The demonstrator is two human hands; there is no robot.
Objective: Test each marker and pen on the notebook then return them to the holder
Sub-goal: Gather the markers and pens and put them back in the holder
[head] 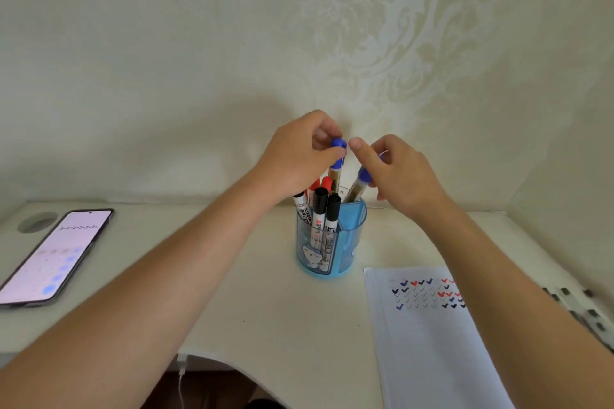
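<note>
A blue-capped marker (338,156) is pinched at its cap by the left hand (299,156); another (360,181) is gripped by the right hand (403,173). Light, stiff, probably slippery: better held on the barrel.

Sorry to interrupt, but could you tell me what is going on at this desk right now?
A person is working through a set of markers. The left hand pinches a blue-capped marker above the blue holder, and the right hand holds a second blue-capped marker whose lower end is in the holder. Black- and red-capped markers stand in the holder. The notebook to the right already shows rows of coloured check marks, and a lit phone lies to the left.
</note>
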